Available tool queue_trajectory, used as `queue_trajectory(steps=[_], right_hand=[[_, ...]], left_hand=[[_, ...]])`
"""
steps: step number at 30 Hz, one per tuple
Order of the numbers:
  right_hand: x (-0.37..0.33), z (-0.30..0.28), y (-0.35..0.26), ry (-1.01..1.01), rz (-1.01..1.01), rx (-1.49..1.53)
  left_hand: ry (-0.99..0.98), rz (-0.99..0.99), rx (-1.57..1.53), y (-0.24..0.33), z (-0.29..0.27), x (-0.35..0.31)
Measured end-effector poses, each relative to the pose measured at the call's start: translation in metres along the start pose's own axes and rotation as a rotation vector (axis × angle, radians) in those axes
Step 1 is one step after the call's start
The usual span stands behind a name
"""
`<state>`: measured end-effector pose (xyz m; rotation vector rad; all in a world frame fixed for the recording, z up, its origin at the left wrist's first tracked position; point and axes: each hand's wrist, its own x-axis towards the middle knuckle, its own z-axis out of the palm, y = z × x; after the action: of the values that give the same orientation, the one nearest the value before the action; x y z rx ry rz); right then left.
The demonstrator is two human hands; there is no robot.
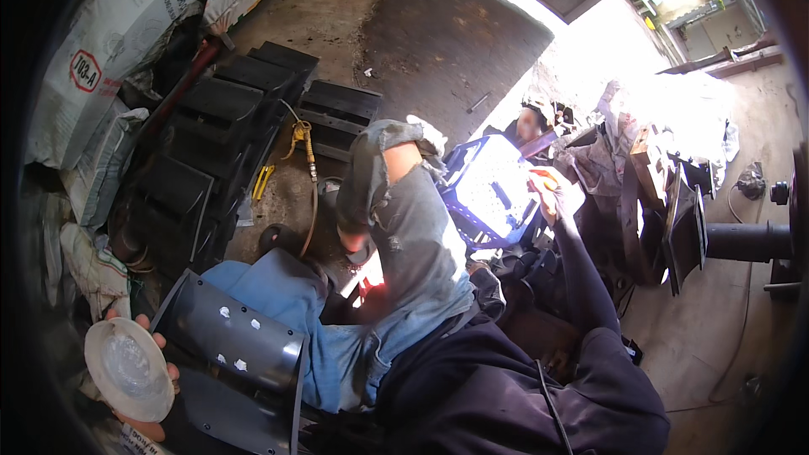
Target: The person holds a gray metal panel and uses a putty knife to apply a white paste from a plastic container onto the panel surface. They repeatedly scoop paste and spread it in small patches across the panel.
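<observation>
At the lower left, my left hand [145,430] is closed around a round, shallow, translucent plastic dish [126,369], with fingertips curling past its rim. Beside that hand, a curved black panel [261,333] with several small bright white patches leans by my blue jeans [265,286]. My right arm stretches to a blue plastic basket [459,202], whose inside is washed out by sunlight. At the basket's right side is my right hand [552,192]; glare hides how its fingers are set and whether they grip anything.
Stacked black metal parts [202,135] lie on the left, near printed white sacks [101,59]. A yellow air blow gun [302,136] with a hose and yellow-handled pliers [263,182] rest on the floor. A dark shaft with plates [742,242] stands at the right.
</observation>
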<state>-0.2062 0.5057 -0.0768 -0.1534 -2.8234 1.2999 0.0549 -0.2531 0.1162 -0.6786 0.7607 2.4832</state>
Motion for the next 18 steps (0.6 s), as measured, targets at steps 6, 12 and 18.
queue_trajectory(steps=[6, 12, 18], right_hand=[[0.013, 0.063, 0.085, -0.009, 0.091, 0.525], [0.007, 0.109, 0.122, -0.494, 0.342, 0.946], [-0.029, 0.084, 0.129, -0.638, -0.117, 0.200]], left_hand=[[-0.367, -0.211, -0.019, 0.002, 0.005, 0.011], [-0.207, -0.265, -0.231, 0.003, -0.009, 0.000], [-0.139, -0.076, -0.025, 0.000, -0.001, -0.008]])
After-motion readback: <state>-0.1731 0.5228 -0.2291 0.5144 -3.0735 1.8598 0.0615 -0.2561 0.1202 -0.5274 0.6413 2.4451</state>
